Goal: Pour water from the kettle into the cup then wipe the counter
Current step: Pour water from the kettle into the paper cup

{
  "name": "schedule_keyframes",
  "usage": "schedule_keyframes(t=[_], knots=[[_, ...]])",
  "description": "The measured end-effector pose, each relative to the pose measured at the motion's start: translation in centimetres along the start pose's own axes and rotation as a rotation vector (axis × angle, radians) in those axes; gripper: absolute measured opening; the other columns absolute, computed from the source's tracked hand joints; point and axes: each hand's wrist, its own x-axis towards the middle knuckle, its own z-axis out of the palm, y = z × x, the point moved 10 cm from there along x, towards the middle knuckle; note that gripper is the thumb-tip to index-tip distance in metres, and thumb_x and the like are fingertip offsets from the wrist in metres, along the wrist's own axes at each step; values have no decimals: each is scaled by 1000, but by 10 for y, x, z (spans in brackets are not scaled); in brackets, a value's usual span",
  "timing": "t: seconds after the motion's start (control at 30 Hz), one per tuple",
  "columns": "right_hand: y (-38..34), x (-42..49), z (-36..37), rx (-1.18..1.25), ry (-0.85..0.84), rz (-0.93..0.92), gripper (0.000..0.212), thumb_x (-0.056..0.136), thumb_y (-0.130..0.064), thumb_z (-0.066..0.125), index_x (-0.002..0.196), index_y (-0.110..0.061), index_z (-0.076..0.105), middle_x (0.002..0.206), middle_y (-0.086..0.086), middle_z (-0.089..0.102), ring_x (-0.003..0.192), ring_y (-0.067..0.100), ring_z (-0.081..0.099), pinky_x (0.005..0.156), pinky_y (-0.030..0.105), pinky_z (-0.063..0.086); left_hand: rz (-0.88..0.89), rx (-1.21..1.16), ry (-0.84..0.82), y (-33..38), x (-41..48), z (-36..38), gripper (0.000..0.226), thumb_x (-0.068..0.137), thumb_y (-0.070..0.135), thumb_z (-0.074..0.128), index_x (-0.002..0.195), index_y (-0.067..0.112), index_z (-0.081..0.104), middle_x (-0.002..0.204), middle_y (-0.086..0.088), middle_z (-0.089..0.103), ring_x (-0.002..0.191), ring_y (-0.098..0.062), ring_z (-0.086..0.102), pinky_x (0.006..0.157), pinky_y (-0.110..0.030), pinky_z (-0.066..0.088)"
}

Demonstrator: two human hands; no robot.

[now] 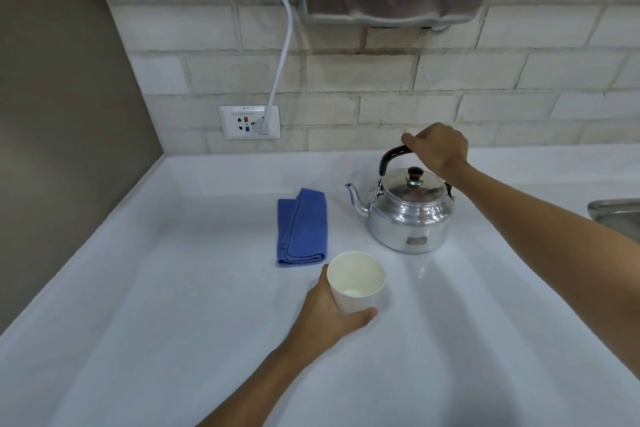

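Fingers [420, 142] of our right hand [438, 147] wrap closed around the black handle [393, 156] of the kettle [407, 210], gripping it at the top of the arch; the kettle sits flat on the white table [173, 305], not yet lifted, spout [355, 198] pointing left. Our left hand [329, 315] clasps the white paper cup [356, 282], thumb low across its near side, the other fingers hidden behind it; the cup stands upright, near the kettle and in front of it, looks almost empty, maybe a little liquid at the bottom, hard to tell. Folded blue cloth [302, 227] lies just left of the kettle, behind the cup, untouched. Step in hand, as we judge it: lift and pour. To do it well we keep the grip centred on the handle so the kettle does not swing, raise it straight up, carry the spout over the cup mouth before tilting, then tilt slowly. Lid [414, 185] with its dark knob [415, 174] looks loose-fit, so a steep tilt could let it slip; we go shallow. Left hand should hold the cup steady without squeezing, since paper walls buckle. Keep the spout low over the rim to cut splashing, stop short of full. Sink edge [614, 213] shows at the right, wall socket [249, 122] with cord [282, 55] plugged in at the back, both well apart from the pour. Wiping comes after.
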Motion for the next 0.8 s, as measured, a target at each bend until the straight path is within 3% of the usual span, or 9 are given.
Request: schedule_keyframes(t=[0.13,0.3,0.63,0.8], knots=[[-7,-13,-27,14,31,-63,48,75,-35,51,41,-18,22,41,-1,22,42,19,23,47,30,23,-8,11,8,-1,-1,-2,71,54,45,83,112,43,41,108,19,58,100,6,53,73,-4,43],[-27,-35,-60,-44,42,-160,45,74,-35,50,44,-19,19,45,0,19,47,19,20,48,32,19,-10,9,26,-1,-1,-3,62,55,39,84,101,47,43,100,25,57,92,22,49,67,3,39],[-66,-85,-96,-144,101,-378,46,75,-29,55,39,-14,29,38,0,17,43,19,18,46,26,21,15,8,34,4,-1,-4,78,57,38,84,123,31,42,104,19,55,95,-1,54,66,-3,43],[-84,-101,-104,-214,130,-475,51,75,-26,55,41,-16,18,39,-1,13,43,18,12,45,25,19,16,3,18,6,-2,-3,78,59,39,83,124,33,41,105,21,54,96,1,53,67,-6,42]])
